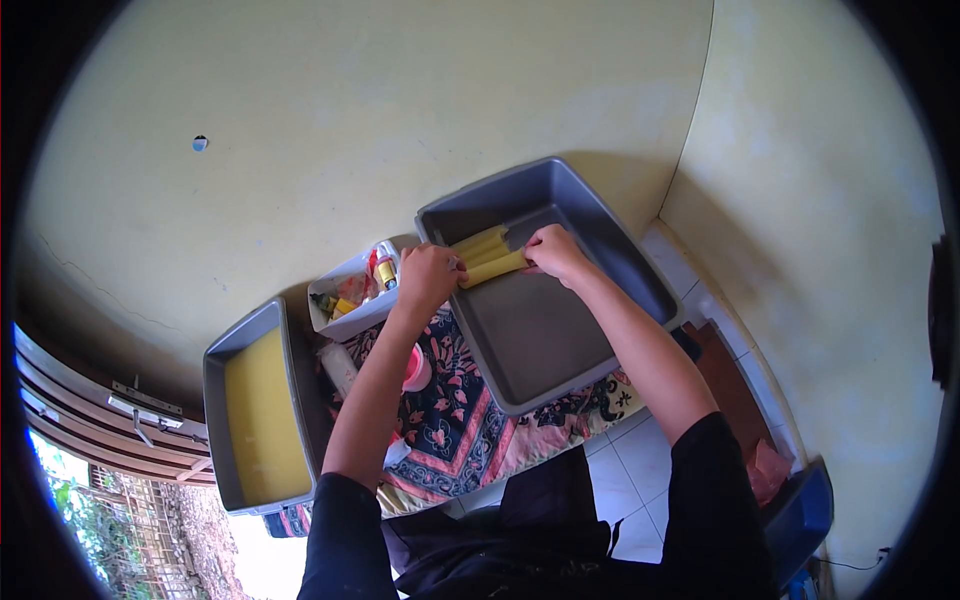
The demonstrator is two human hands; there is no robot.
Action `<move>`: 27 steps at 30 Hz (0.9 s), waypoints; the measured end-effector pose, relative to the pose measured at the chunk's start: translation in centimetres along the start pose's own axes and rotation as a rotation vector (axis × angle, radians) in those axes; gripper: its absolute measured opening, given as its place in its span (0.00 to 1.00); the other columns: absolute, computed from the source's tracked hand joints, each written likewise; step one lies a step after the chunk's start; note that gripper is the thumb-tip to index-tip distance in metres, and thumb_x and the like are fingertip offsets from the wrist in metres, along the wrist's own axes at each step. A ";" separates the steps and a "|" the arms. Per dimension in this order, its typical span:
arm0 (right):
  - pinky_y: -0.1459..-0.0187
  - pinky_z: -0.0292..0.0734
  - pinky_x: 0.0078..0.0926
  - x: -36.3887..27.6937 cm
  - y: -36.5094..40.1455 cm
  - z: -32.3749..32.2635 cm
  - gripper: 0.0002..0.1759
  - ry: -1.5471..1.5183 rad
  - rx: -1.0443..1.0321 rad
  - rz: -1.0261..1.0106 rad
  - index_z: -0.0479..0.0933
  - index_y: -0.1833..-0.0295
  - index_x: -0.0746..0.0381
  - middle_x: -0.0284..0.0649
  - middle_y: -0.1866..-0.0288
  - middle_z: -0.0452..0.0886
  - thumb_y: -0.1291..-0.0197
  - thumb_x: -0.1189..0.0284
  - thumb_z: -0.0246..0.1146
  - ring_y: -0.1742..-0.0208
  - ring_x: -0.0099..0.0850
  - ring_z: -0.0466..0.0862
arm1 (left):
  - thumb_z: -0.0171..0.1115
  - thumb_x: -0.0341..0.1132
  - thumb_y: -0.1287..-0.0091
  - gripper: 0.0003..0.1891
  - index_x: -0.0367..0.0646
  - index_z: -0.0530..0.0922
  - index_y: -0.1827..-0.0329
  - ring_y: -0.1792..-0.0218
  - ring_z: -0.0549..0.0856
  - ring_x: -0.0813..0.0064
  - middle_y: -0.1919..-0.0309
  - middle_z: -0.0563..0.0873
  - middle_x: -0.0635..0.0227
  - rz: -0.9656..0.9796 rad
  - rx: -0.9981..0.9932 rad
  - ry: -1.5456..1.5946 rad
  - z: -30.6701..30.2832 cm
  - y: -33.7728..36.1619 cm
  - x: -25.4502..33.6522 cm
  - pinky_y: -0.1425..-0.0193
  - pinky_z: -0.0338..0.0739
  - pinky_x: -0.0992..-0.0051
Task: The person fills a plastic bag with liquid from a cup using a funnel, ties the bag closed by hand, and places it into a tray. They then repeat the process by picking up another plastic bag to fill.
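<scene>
Inside a grey tub (540, 335), a pale yellow roll (495, 268) stretches between my two hands. My left hand (430, 276) has its fingers closed on the roll's left end. At the other end, my right hand (556, 254) pinches the roll between thumb and fingers. Just behind it, more yellow rolls (480, 243) lie side by side against the tub's far left part. What the rolls are made of I cannot make out.
To the left stands another grey tub (292, 395) with yellow liquid (265, 415). Between the tubs are a white box (350, 322) of bottles and packets, and a pink cup (418, 368) on a patterned cloth (455, 440). Walls (450, 90) rise behind and right.
</scene>
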State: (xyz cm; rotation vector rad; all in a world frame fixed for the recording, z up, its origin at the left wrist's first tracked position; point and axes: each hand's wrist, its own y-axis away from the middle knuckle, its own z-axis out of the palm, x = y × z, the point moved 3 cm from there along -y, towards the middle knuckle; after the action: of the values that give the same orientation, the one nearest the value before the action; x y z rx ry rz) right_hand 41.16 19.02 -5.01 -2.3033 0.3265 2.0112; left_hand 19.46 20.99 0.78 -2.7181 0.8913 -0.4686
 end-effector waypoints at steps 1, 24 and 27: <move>0.67 0.87 0.30 0.1 -0.5 0.2 0.06 0.066 -0.012 0.020 0.77 0.66 0.79 0.53 0.64 0.83 0.44 0.84 0.59 0.67 0.38 0.87 | 0.72 0.39 0.52 0.08 0.50 0.88 0.69 0.63 0.86 0.61 0.73 0.88 0.63 -0.018 -0.147 -0.012 0.7 -0.6 -0.4 0.45 0.70 0.58; 0.52 0.81 0.36 3.9 -2.8 2.2 0.19 0.782 -0.191 -0.043 0.81 0.56 0.63 0.52 0.59 0.85 0.58 0.77 0.72 0.56 0.46 0.85 | 0.60 0.34 0.46 0.10 0.46 0.86 0.64 0.54 0.86 0.66 0.62 0.88 0.61 0.080 -0.638 -0.585 5.3 -4.0 0.3 0.38 0.63 0.58; 0.52 0.80 0.38 4.5 -3.1 2.6 0.18 0.817 -0.102 -0.153 0.81 0.58 0.64 0.53 0.59 0.84 0.59 0.76 0.73 0.54 0.48 0.84 | 0.60 0.35 0.45 0.11 0.47 0.86 0.61 0.50 0.85 0.66 0.58 0.88 0.62 0.041 -0.700 -0.581 5.1 -4.2 0.5 0.33 0.60 0.57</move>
State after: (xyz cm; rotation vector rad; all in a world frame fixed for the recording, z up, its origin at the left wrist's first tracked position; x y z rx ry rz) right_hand 39.82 22.06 -10.10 -2.9942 0.0697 0.9519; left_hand 23.94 24.66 -2.44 -3.1132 1.0638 0.7564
